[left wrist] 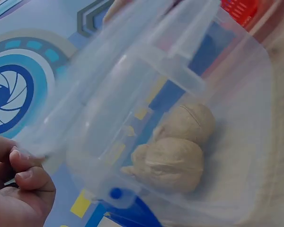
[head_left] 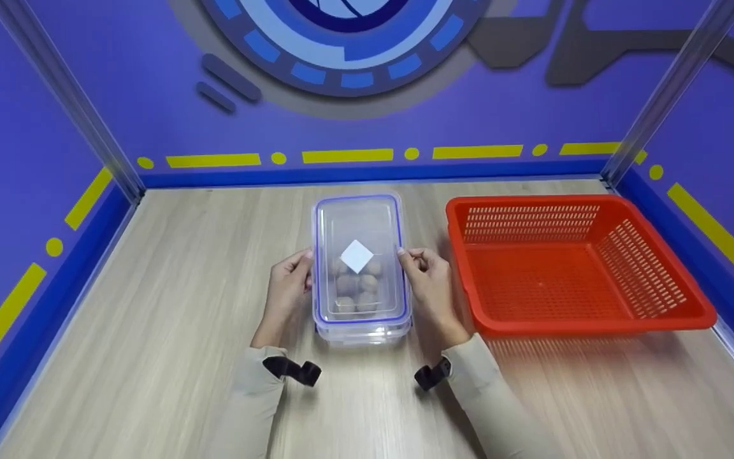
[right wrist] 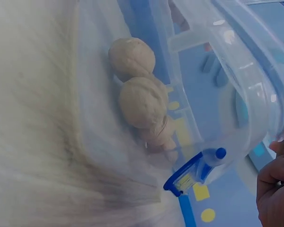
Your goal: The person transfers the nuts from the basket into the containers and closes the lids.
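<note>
A clear plastic food container (head_left: 364, 335) stands on the table in front of me, with several walnuts (left wrist: 175, 163) visible inside. Its clear lid (head_left: 359, 217) has a blue seal and a white diamond label (head_left: 357, 256). In both wrist views the lid stands off the box's rim. My left hand (head_left: 286, 287) pinches the lid's left edge between thumb and fingers. On the opposite edge, my right hand (head_left: 432, 287) pinches it the same way. A blue latch (right wrist: 194, 170) hangs open at the side of the box in the right wrist view.
A red plastic basket (head_left: 542, 328) with slotted walls stands to the right, close beside my right hand. Blue printed panels (head_left: 367, 127) close off the table (head_left: 214, 242) at the back and both sides.
</note>
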A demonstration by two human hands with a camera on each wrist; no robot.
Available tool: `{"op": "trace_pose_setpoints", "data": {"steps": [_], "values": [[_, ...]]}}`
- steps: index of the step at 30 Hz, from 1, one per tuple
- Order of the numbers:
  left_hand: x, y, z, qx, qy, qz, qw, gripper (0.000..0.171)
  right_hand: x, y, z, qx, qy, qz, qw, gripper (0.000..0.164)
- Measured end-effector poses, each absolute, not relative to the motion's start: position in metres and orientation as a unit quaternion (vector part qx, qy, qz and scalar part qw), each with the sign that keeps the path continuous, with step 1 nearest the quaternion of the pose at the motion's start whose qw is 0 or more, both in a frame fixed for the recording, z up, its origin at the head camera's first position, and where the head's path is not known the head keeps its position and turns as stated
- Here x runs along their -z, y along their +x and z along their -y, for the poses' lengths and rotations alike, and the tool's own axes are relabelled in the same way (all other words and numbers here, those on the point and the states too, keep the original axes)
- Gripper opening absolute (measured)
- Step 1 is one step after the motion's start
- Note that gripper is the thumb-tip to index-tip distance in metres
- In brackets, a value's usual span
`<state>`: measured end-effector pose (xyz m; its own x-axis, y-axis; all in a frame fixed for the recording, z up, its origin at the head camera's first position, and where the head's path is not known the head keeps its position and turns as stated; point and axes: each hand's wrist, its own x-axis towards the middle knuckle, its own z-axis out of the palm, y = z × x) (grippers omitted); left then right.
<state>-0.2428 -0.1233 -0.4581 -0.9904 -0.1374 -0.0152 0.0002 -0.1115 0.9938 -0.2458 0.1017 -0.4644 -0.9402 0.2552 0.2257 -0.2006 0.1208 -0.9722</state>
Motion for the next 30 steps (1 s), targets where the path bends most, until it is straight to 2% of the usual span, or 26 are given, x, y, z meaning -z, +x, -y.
{"op": "trace_pose_setpoints", "data": {"steps": [11,18,24,30], "values": [[0.44,-0.24,0.126,0.711,0.011,0.692,0.121,0.031,0.427,-0.224,-0.097,-0.669,0.029,0.709,0.22,0.02],[0.44,-0.241,0.127,0.672,-0.012,0.722,0.166,0.028,0.446,-0.235,-0.103,-0.722,0.053,0.66,0.201,0.025],[0.444,-0.24,0.13,0.663,-0.008,0.73,0.163,0.029,0.456,-0.24,-0.104,-0.74,0.085,0.638,0.194,0.028],[0.445,-0.238,0.134,0.641,-0.015,0.756,0.136,0.025,0.466,-0.243,-0.107,-0.747,0.096,0.632,0.181,0.028]]}}
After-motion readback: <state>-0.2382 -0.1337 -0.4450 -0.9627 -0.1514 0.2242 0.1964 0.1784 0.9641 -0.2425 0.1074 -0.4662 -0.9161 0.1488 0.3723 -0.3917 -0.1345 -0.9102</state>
